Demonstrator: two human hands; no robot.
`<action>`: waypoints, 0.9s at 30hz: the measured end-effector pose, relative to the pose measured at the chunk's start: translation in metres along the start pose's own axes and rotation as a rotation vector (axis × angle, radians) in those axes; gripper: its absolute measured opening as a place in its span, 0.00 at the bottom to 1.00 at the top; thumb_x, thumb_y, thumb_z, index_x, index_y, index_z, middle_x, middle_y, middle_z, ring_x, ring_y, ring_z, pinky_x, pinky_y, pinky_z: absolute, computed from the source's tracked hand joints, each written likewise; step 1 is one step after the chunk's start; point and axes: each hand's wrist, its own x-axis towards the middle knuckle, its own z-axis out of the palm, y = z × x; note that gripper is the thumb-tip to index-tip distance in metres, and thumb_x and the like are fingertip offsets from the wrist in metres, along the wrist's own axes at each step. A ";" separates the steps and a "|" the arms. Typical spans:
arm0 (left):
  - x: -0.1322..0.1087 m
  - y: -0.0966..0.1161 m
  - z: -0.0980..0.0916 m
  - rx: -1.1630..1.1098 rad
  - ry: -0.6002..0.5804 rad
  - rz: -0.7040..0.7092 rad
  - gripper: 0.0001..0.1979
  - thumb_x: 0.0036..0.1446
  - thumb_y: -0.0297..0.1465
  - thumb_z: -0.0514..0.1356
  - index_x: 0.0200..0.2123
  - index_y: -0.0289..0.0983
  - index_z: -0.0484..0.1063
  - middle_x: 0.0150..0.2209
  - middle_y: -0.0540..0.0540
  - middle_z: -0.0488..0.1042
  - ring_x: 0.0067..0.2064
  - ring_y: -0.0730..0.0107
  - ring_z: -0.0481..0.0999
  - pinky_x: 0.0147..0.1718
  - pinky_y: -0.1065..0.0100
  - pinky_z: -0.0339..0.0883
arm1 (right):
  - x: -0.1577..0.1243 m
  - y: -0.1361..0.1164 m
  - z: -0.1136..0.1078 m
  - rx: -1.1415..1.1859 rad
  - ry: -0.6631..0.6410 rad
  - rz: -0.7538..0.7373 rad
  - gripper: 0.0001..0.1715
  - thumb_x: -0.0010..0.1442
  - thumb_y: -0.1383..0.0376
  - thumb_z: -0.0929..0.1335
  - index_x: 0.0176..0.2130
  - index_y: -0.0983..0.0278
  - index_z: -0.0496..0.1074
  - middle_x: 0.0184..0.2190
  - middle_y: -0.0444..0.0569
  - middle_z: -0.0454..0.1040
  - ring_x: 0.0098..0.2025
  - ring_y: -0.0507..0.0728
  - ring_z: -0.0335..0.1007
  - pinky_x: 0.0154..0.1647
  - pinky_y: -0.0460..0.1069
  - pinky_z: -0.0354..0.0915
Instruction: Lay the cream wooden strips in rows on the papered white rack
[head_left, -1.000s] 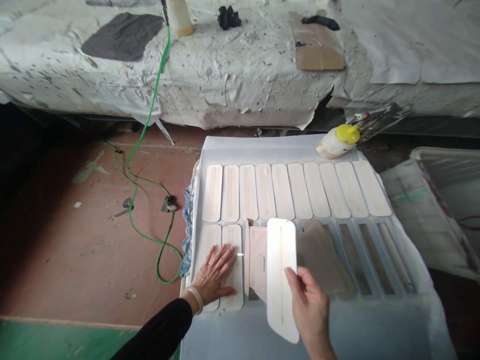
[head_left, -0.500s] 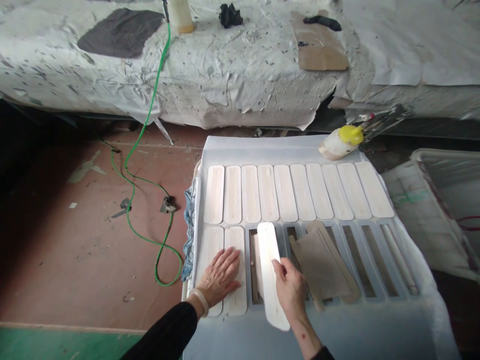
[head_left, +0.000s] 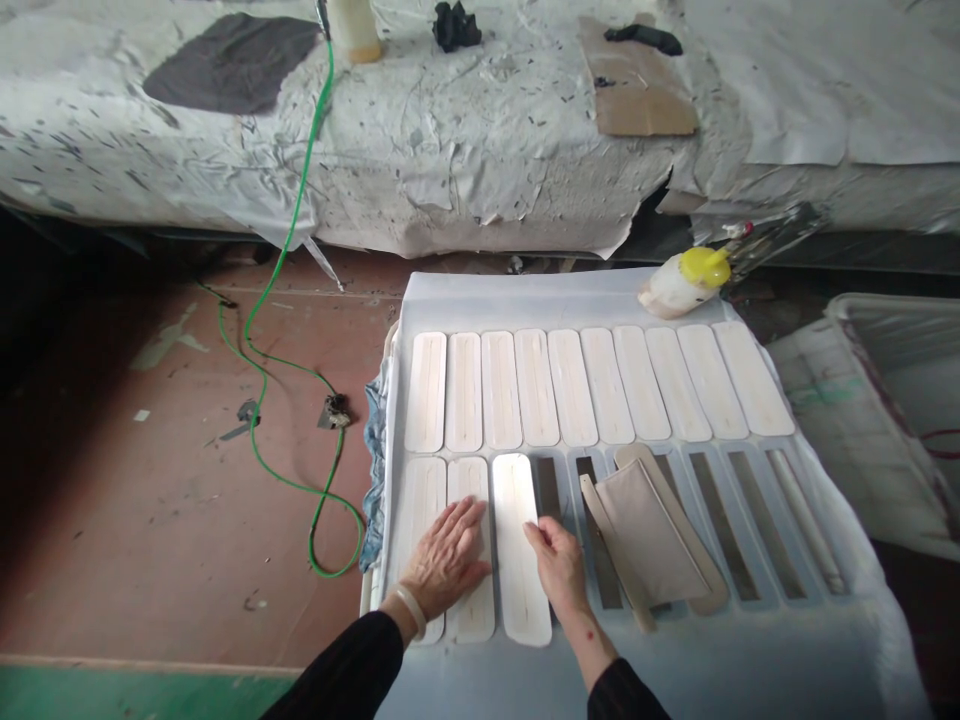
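My left hand (head_left: 448,552) lies flat with its fingers stretched over a white rounded strip (head_left: 471,612) in the front row. Another white strip shows to its left, partly under my wrist. My right hand (head_left: 559,562) pinches the right edge of a brighter white panel (head_left: 516,585), which lines up over a slot of the grey template sheet (head_left: 574,648). To the right of that hand, beige fabric pieces (head_left: 652,535) with a narrow strip lie across several slots. My right thumb and fingertips partly hide the panel's edge.
A back row of white strips (head_left: 532,388) spans the sheet. At the far right corner leans a yellow-capped bottle (head_left: 679,285). A green cord (head_left: 289,240) runs down to the floor at left. A plastic crate (head_left: 847,350) stands at right.
My right hand has brought the white panel left and straightened it over the slot beside the neighbouring strip. My left hand stays flat, shifted slightly right.
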 end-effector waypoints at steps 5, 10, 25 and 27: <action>0.009 0.008 0.005 -0.002 0.123 -0.048 0.31 0.64 0.49 0.54 0.60 0.33 0.63 0.62 0.40 0.64 0.66 0.51 0.57 0.62 0.51 0.54 | 0.005 0.007 0.001 -0.010 -0.032 0.034 0.24 0.60 0.47 0.62 0.23 0.60 0.60 0.19 0.37 0.56 0.25 0.53 0.54 0.28 0.48 0.52; 0.015 0.014 0.009 0.012 0.151 -0.124 0.31 0.63 0.51 0.54 0.61 0.38 0.64 0.60 0.43 0.67 0.63 0.52 0.61 0.61 0.52 0.54 | 0.005 0.005 0.004 -0.054 -0.019 0.030 0.24 0.61 0.48 0.61 0.22 0.60 0.59 0.18 0.38 0.58 0.25 0.53 0.56 0.28 0.48 0.52; 0.032 0.040 0.027 0.208 0.115 0.018 0.39 0.63 0.52 0.52 0.68 0.32 0.51 0.69 0.39 0.50 0.69 0.50 0.48 0.66 0.53 0.44 | 0.008 -0.003 -0.093 -0.551 0.170 -0.146 0.11 0.67 0.61 0.62 0.38 0.61 0.72 0.34 0.51 0.79 0.36 0.61 0.75 0.34 0.52 0.63; 0.033 0.042 0.027 0.218 0.124 0.018 0.39 0.63 0.51 0.52 0.68 0.33 0.50 0.69 0.39 0.50 0.69 0.50 0.48 0.66 0.53 0.44 | 0.015 0.019 -0.140 -0.579 0.295 -0.185 0.15 0.66 0.67 0.61 0.50 0.65 0.69 0.45 0.56 0.77 0.46 0.62 0.73 0.44 0.53 0.67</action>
